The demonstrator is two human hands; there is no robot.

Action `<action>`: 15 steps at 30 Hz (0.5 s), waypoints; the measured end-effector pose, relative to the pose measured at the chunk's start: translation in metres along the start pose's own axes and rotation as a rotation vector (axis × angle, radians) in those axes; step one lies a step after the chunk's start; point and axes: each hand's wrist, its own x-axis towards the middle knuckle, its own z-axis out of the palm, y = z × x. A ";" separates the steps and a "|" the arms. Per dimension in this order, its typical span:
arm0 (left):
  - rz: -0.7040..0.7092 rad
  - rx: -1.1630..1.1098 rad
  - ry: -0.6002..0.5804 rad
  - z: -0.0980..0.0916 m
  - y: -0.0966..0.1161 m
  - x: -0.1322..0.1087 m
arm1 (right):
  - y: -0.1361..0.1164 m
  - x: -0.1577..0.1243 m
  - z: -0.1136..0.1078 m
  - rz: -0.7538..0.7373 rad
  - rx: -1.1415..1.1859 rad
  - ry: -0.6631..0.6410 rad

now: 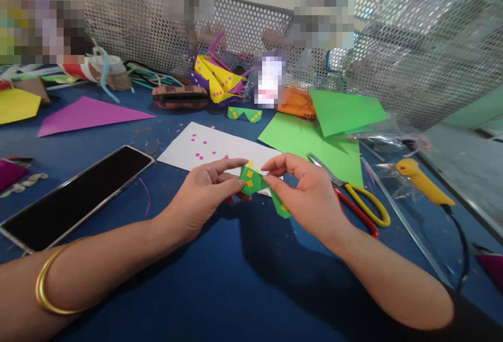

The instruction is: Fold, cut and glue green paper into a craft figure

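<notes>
- Upright glowing screen (270, 80), at the back; display blurred, any lettering unreadable
- Green paper cutout (256, 184), angular, dotted with yellow squares; between the hands, above the blue tabletop (157, 289)
- Left hand (206, 185): thumb and fingers pinching the cutout's left end
- Right hand (304, 187): thumb and forefinger closed on its middle
- White sheet (245, 145), flat, strewn with pink paper squares
- Scissors (334, 178), metal blades (handles one red, one yellow), beside the right hand
</notes>
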 end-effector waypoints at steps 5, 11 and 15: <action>0.011 0.015 -0.007 0.000 -0.002 0.001 | -0.001 0.000 0.001 -0.016 0.004 0.006; 0.007 0.015 -0.012 0.000 -0.003 0.001 | -0.001 -0.001 0.001 -0.026 0.003 0.007; 0.006 0.010 -0.014 0.000 -0.002 0.001 | -0.001 0.000 0.001 -0.011 0.004 0.003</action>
